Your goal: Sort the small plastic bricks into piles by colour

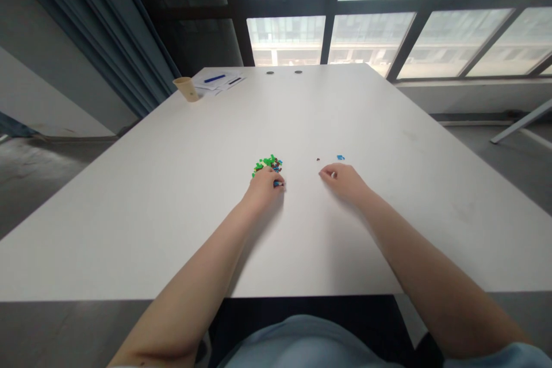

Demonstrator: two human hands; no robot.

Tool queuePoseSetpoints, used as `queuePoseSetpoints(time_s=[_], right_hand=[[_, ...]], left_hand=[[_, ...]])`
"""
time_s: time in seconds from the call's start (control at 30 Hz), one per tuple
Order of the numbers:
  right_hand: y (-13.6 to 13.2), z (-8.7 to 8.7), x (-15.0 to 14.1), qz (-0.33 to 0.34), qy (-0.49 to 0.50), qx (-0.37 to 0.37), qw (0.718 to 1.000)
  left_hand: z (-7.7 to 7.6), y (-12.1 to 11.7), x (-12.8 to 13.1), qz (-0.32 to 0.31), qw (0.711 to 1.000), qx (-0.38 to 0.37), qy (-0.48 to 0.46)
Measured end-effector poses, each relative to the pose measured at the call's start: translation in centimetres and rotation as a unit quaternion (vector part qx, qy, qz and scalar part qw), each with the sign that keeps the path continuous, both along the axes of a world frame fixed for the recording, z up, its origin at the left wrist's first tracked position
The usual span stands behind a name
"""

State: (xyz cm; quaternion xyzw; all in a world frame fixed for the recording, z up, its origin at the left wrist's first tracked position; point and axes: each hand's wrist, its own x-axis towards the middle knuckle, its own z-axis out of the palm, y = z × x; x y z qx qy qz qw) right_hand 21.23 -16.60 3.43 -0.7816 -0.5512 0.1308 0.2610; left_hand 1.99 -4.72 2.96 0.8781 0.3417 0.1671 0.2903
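My left hand (264, 184) rests at the near edge of a pile of small toy building bricks (269, 161), mostly green with blue, brown and yellowish ones. Its fingers are curled around a small blue piece (276, 183) that shows between thumb and forefinger. To the right, my right hand (344, 179) hovers low over or touches the table, thumb and forefinger pinched; whether anything tiny is between them is too small to tell. Just beyond it lie a few blue bricks (340, 157) and one tiny brown piece (318, 159).
The white table (319, 115) reaches away toward the windows. At its far left stand a tan paper cup (187, 89) and papers (224, 85) with a blue pen (214, 78) on them. Two dark round discs (269, 73) are at the far edge.
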Motion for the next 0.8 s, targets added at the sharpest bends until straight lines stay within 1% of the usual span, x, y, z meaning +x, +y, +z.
queuePoseSetpoints(time_s=[0.07,0.17,0.3,0.43,0.6,0.7,0.8], right_hand=[[-0.5,0.0,-0.8,0.011,0.014,-0.008,1.0],[-0.5,-0.4,-1.3,0.022,0.028,-0.014,0.999],[-0.3,-0.8,-1.0,0.03,0.025,-0.01,0.999],[-0.3,-1.1,-0.7,0.039,0.02,-0.009,0.999],[-0.4,-1.1,-0.8,0.038,0.02,0.001,0.999],[-0.4,-0.9,-0.9,0.04,0.022,0.014,0.999],[-0.3,-0.8,-1.0,0.04,0.023,0.019,0.999]], left_hand=[[0.0,-0.2,0.0,-0.007,0.999,0.007,0.039],[0.0,-0.5,0.0,-0.004,0.997,0.025,0.067],[-0.1,-0.7,0.1,-0.012,0.995,0.05,0.08],[-0.7,-1.0,0.3,-0.021,0.992,0.083,0.097],[-1.3,-1.3,0.6,-0.05,0.988,0.105,0.098],[-1.3,-1.6,0.7,-0.072,0.99,0.099,0.077],[-1.0,-2.0,0.9,-0.08,0.994,0.058,0.053]])
